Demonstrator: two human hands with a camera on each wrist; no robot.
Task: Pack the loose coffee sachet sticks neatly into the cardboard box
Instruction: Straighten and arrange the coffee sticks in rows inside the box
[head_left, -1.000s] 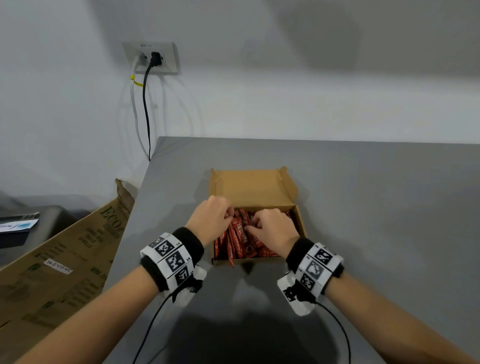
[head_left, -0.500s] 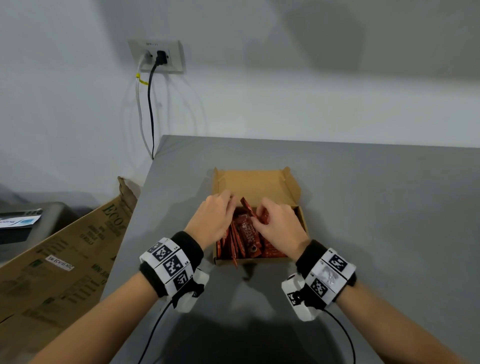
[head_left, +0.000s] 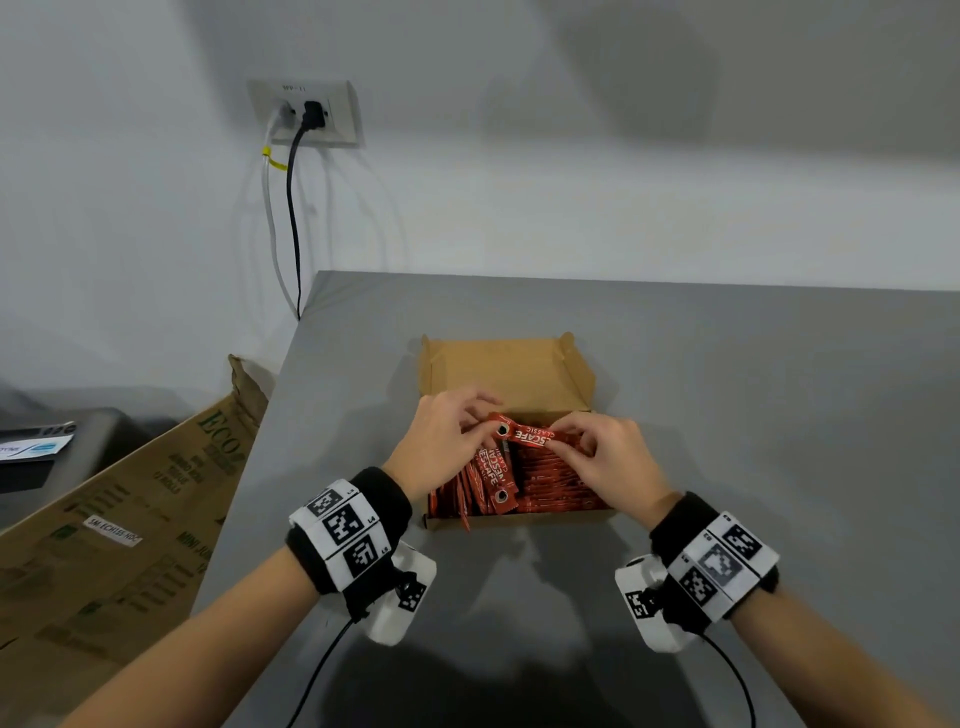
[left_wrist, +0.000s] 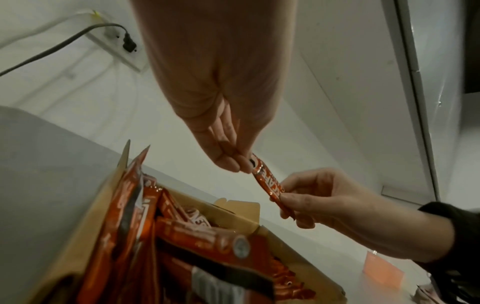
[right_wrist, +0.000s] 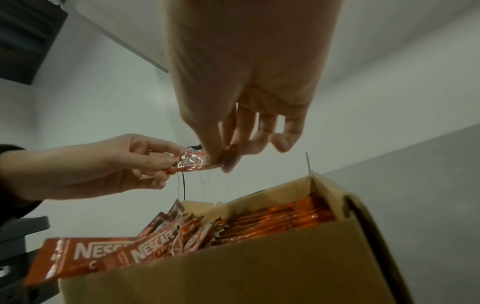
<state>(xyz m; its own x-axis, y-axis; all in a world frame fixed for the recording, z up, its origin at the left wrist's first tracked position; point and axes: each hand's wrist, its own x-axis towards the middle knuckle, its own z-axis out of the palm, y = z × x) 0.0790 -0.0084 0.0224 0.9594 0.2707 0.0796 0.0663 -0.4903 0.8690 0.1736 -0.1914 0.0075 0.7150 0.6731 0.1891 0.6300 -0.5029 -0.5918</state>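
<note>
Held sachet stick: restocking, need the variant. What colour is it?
Red with white lettering; the sachet stick shows best in the head view.

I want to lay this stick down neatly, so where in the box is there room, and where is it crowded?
No bare floor shows in the cardboard box. The right side holds a flat packed row; the left side is crowded with tilted sticks. Bare grey table borders the box's right wall.

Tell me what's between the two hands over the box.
One red sachet spans the gap, the left hand pinching one end, the right hand the other, above the box. Clearest in the head view.
</note>
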